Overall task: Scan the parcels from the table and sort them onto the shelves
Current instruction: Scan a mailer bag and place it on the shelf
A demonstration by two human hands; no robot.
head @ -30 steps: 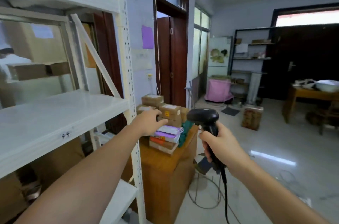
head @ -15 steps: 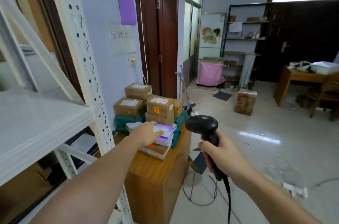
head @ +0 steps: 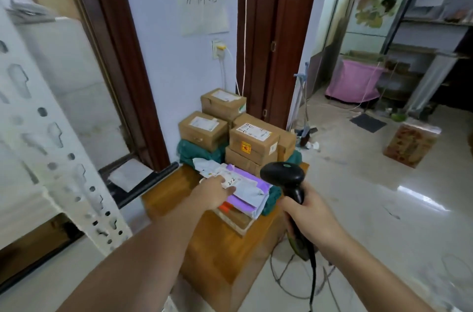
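White shelf upright [head: 38, 153] blurred and cut off at left edge; left hand [head: 213, 192] hides near corner of top mailer [head: 245, 185], fingertips out of sight; parcel label print too small to read; scanner [head: 284, 176] cable [head: 312, 283] runs off bottom edge; desk [head: 220, 247] base cut off.

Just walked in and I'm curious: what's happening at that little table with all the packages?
A person is sorting parcels. Their left hand rests on the top soft mailer of a pile on the wooden table, while the right hand holds a black barcode scanner beside it. Cardboard boxes are stacked behind, not yet handled.
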